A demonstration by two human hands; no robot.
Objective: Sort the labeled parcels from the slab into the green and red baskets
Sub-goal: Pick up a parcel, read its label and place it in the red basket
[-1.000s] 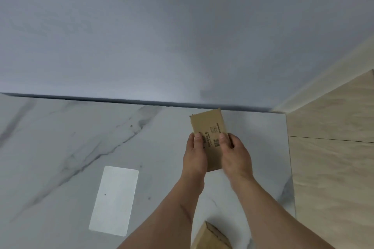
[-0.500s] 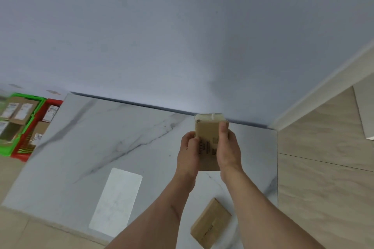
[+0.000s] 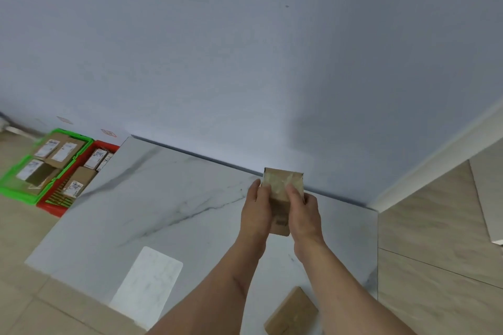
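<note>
Meanwhile, left hand [image 3: 255, 209] and right hand [image 3: 303, 212] gripping parcel [image 3: 283, 187]; green basket [image 3: 16, 193], red basket [image 3: 51, 205] far left.

Views: one only, worn on the person's head
Facing: forward and down, over both bare forearms toward the pale blue-grey wall [image 3: 245, 49]
Tilt: canted, so the white grey-veined marble slab [image 3: 177, 198] runs slantwise across the picture
Nearness: close above the slab; the forearms enter from the bottom edge
Lens: wide, the wall filling the upper half
Left margin: the green plastic basket [image 3: 16, 185] and the red plastic basket [image 3: 51, 205], small and far off
Right margin: beige floor tiles [image 3: 435, 226]
Shared ground: no second view to overlap
</note>
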